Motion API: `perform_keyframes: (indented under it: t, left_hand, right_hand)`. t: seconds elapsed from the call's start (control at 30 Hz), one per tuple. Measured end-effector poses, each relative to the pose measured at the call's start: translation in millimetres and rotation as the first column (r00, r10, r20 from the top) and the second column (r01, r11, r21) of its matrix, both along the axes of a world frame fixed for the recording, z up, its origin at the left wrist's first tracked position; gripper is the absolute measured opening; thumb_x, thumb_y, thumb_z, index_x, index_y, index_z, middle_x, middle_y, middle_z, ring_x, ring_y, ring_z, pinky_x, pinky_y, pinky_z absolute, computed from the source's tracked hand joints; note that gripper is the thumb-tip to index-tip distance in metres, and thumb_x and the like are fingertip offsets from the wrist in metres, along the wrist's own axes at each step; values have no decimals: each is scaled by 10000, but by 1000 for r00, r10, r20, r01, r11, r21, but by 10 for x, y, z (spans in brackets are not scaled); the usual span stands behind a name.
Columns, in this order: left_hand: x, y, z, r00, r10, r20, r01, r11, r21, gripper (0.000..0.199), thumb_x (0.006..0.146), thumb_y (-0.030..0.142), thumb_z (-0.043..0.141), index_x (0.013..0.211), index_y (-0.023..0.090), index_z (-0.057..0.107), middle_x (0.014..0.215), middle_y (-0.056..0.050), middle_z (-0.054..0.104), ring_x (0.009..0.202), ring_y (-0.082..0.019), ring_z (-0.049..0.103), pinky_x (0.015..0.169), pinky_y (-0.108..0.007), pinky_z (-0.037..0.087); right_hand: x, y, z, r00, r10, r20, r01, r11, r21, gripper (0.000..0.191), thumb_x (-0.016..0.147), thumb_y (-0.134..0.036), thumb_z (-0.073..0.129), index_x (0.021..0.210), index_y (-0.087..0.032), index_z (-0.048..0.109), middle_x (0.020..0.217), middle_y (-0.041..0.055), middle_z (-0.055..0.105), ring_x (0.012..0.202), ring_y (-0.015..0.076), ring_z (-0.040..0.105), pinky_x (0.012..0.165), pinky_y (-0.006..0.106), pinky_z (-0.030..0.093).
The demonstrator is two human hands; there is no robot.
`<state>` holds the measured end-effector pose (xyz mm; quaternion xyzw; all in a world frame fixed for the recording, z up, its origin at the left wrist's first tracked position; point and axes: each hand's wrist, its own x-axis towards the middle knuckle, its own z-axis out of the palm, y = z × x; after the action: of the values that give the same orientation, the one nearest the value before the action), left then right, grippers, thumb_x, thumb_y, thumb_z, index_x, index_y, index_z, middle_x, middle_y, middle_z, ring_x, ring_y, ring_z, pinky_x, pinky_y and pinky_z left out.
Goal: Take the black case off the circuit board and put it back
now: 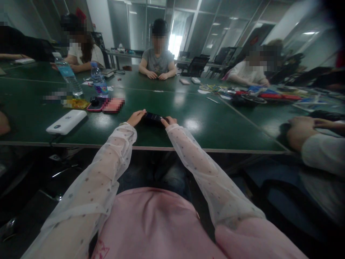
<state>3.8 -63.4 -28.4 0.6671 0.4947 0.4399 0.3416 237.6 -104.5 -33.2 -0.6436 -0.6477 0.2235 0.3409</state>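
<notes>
Left hand [137, 117], right hand [169, 121]: fingers [141, 113] closed on 2 ends of black device [153, 117] near desk [194, 138] front edge, presumably for steadiness.

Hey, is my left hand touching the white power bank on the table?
Apart. The head view shows green tabletop between the left hand and the white power bank; that hand is at the black device instead.

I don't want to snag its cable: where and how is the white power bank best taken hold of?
Probably across the middle of its long edges, coming from above. The white power bank lies flat, so both edges look reachable; a dark cable sits at its near end, and a yellow packet lies close to its far end.
</notes>
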Motion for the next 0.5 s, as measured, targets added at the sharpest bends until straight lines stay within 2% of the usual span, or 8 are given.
perform_keyframes:
  t: [0.1,0.2,0.37,0.5]
  left_hand:
    - [1,11,-6,1000,6,-6,-6,1000,-12,549,957,507,430,1133,58,691,1147,-148,702,1115,-253,615,1037,-343,389]
    - [5,6,-1,1000,9,-22,-9,1000,-13,510,966,465,418,1135,69,691,1143,-137,708,1100,-251,622,1034,-350,395]
    - [31,-41,45,999,25,-47,-25,1000,-3,416,948,389,450,1082,86,701,1114,-115,712,1102,-251,607,1029,-343,394]
    - [43,-34,70,999,25,-48,-26,1000,-13,321,907,355,511,993,126,719,1062,-79,716,1086,-249,598,1022,-330,389]
  right_hand:
    - [-5,-19,-12,999,21,-28,-20,999,41,519,842,-655,497,1191,-285,602,1186,106,503,1125,288,597,1053,503,435]
    - [-2,-45,-23,998,53,-38,-49,993,103,544,804,-650,574,1223,-304,587,1183,94,520,1132,274,592,1059,473,438]
    - [30,-45,-8,988,118,100,-132,980,150,604,716,-506,731,1253,-277,573,1174,98,568,1204,325,515,1060,525,416]
    - [94,47,9,974,140,181,-168,974,152,596,718,-507,736,1237,-254,591,1145,111,594,1213,360,472,1015,554,425]
